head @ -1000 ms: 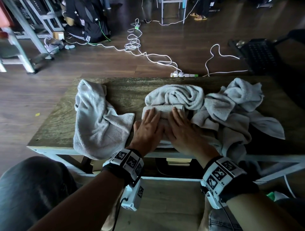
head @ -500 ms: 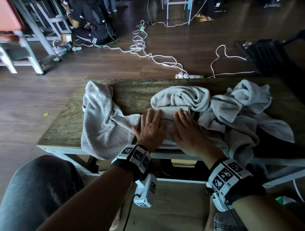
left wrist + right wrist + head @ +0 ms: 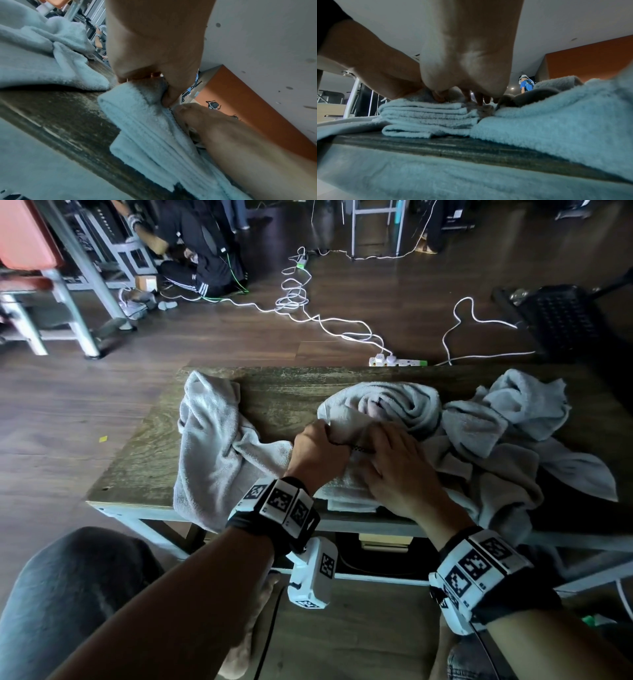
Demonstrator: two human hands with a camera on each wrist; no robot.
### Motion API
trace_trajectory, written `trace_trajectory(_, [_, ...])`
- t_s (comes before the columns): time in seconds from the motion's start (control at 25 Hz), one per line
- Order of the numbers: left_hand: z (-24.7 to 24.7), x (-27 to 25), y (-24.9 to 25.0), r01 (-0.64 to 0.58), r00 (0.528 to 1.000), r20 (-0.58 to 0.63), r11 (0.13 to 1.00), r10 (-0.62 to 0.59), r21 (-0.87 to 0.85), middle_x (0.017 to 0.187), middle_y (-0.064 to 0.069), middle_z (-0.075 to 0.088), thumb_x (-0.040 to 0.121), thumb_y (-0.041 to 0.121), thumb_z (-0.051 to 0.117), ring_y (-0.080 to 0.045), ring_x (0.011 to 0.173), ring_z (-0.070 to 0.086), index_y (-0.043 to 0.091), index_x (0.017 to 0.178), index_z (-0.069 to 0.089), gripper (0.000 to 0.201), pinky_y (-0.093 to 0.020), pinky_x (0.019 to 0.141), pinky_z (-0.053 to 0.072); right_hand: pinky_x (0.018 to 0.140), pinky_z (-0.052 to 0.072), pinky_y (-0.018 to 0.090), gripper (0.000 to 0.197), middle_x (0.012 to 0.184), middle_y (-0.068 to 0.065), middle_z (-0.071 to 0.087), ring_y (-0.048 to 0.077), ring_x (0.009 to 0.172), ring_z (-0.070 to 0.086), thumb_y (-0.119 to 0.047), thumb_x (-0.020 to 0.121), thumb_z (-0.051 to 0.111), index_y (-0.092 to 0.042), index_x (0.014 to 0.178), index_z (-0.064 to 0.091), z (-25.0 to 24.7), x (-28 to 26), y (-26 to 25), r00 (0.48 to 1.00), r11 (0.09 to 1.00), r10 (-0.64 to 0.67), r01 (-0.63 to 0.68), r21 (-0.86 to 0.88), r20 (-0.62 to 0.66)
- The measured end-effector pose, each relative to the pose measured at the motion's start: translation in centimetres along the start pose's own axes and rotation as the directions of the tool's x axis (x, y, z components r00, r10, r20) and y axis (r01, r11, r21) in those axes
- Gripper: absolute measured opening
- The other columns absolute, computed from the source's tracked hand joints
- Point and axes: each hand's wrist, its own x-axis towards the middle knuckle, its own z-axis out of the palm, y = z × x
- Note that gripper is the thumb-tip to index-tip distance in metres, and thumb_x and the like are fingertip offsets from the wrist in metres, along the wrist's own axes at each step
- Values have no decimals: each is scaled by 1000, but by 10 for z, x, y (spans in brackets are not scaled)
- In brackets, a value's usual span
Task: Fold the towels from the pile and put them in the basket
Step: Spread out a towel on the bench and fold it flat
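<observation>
A folded towel (image 3: 346, 484) is seen lying at the near edge of the worktop (image 3: 274, 402), roughly at 6 o'clock of its surface, with its stacked layers visible in the right wrist view. The far end of this towel is gripped by the left hand (image 3: 317, 451), fingers curled round the raised fold; the pinch between thumb and fingers is confirmed in the left wrist view. The right hand (image 3: 397, 470) is laid flat on top of the same towel, fingers spread and pressed down, just beside the left hand. A rolled towel (image 3: 394, 405) is noted directly behind the hands at 12 o'clock. The pile of loose towels (image 3: 507, 440) is placed at 3 o'clock, touching the folded towel. A single crumpled towel (image 3: 212, 450) is draped over the near edge at 9 o'clock. A white power strip (image 3: 397, 360) is noted on the floor beyond the worktop.
</observation>
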Motion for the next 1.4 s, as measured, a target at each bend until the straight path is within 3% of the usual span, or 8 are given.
trace_trajectory(0.28, [-22, -19, 7, -76, 995, 12, 857, 96, -509, 83, -18, 71, 61, 28, 73, -22, 65, 63, 8, 91, 65, 37, -48, 62, 55, 108, 40, 44, 62, 145, 7, 37, 28, 131, 42, -51, 97, 40, -9, 144, 38, -25, 9, -23, 931, 936, 152, -28, 350, -332])
trace_trajectory(0.44, [-61, -27, 3, -68, 994, 19, 722, 112, -688, 92, -22, 71, 69, 9, 79, -25, 73, 65, -3, 104, 62, 41, -42, 68, 54, 99, 35, 30, 62, 130, -16, 39, 12, 121, 43, -48, 98, 49, -20, 149, 28, -63, 10, -53, 932, 723, 361, -268, 637, -17])
trace_trajectory(0.52, [-86, -33, -3, -48, 993, 40, 668, 116, -743, 92, -19, 70, 75, 0, 76, -24, 74, 65, -5, 107, 62, 35, -36, 67, 54, 99, 36, 33, 64, 122, -21, 46, 10, 119, 46, -60, 89, 55, -26, 142, 42, -63, 16, -69, 920, 630, 372, -347, 695, 122])
trace_trajectory(0.68, [-134, -58, -19, -43, 991, 51, 643, 127, -765, 99, -21, 70, 78, -3, 72, -27, 79, 66, -6, 112, 60, 37, -36, 69, 56, 102, 42, 51, 60, 116, -1, 69, 20, 111, 61, -62, 66, 64, -24, 112, 67, -44, 27, -104, 910, 507, 374, -362, 782, 179])
trace_trajectory(0.88, [-191, -93, -55, -57, 998, -47, 609, 32, -791, 102, -23, 70, 67, 9, 74, -33, 85, 68, -2, 111, 63, 47, -45, 77, 57, 94, 34, 32, 50, 131, -8, 44, 12, 116, 43, -19, 96, 51, -12, 143, 35, -62, 12, -173, 945, 527, 227, -324, 786, 237])
trace_trajectory(1.08, [-219, -112, -81, -16, 976, -153, 653, -153, -757, 91, -11, 72, 73, 23, 80, -24, 79, 70, 2, 106, 60, 43, -36, 64, 58, 93, 49, 36, 52, 118, -4, 63, 17, 105, 61, -23, 95, 60, -28, 139, 34, -53, 12, -209, 981, 616, 167, -184, 766, 102])
trace_trajectory(1.24, [-229, -124, -91, 10, 926, -272, 734, -263, -679, 72, 3, 63, 83, 22, 74, -1, 51, 60, 10, 93, 60, 21, -15, 44, 43, 74, 43, 26, 52, 115, -3, 61, 15, 98, 58, -23, 93, 64, -24, 138, 36, -46, 15, -230, 990, 662, 132, -127, 738, 52])
trace_trajectory(1.4, [-249, -137, -112, 58, 872, -351, 784, -341, -618, 76, 3, 63, 83, 25, 74, 0, 52, 57, 13, 93, 59, 21, -14, 43, 41, 81, 44, 29, 58, 119, 5, 61, 18, 96, 58, -23, 92, 66, -20, 141, 35, -29, 24, -262, 995, 666, 65, -102, 739, 79])
